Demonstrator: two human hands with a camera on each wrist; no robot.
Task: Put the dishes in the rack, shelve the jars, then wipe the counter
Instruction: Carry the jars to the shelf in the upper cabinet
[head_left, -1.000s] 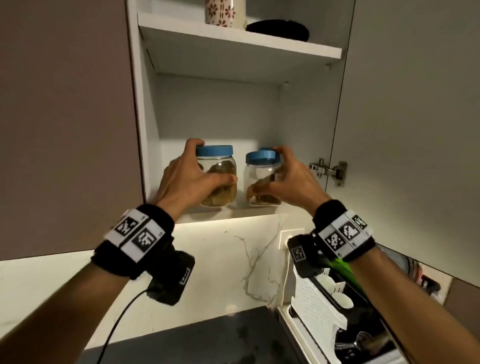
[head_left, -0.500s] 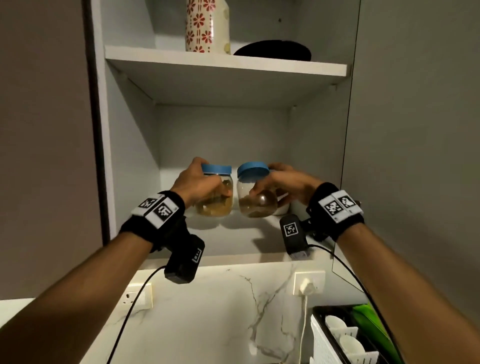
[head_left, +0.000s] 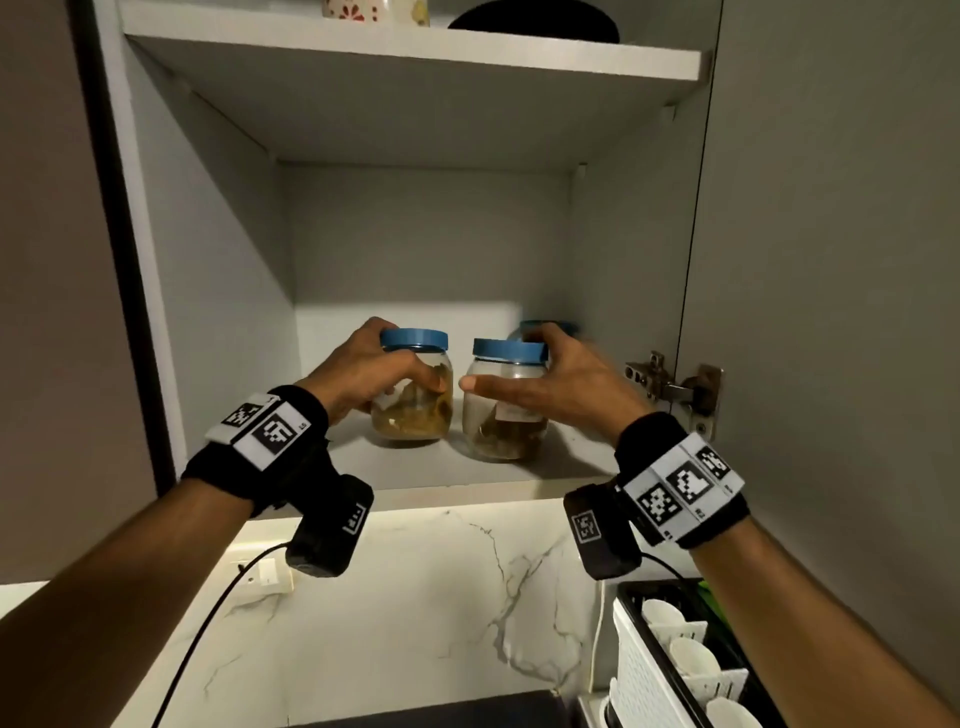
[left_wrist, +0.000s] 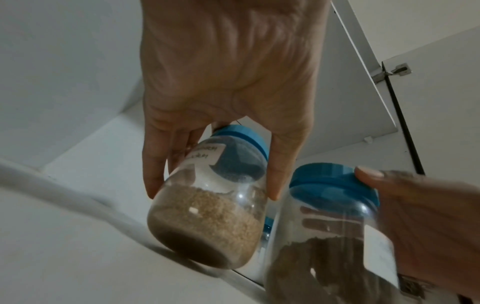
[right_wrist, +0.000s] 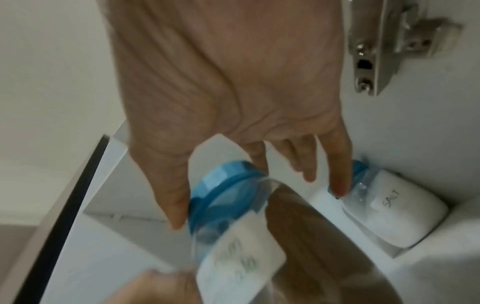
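Two clear jars with blue lids stand side by side on the lower cabinet shelf (head_left: 415, 467). My left hand (head_left: 408, 358) grips the left jar (head_left: 413, 410), thumb across its front and fingers behind; it holds pale brown grains (left_wrist: 207, 222). The right jar (head_left: 506, 431) stands upright with dark contents. My right hand (head_left: 519, 361) is loose around it, thumb straight in front, blurred fingers at the lid's back (right_wrist: 233, 185). A third jar labelled SALT (right_wrist: 394, 216) sits behind in the right rear corner, its lid (head_left: 545, 326) just showing.
The cabinet door (head_left: 831, 260) hangs open on the right, its hinge (head_left: 670, 384) close to my right wrist. The upper shelf carries a flowered mug (head_left: 374, 8) and a black plate (head_left: 535, 23). Below right, a white dish rack (head_left: 639, 670) holds cups.
The right jar, tilted half a second ago, now stands upright on the shelf and my right hand's fingers have straightened off it. The left jar has settled onto the shelf.
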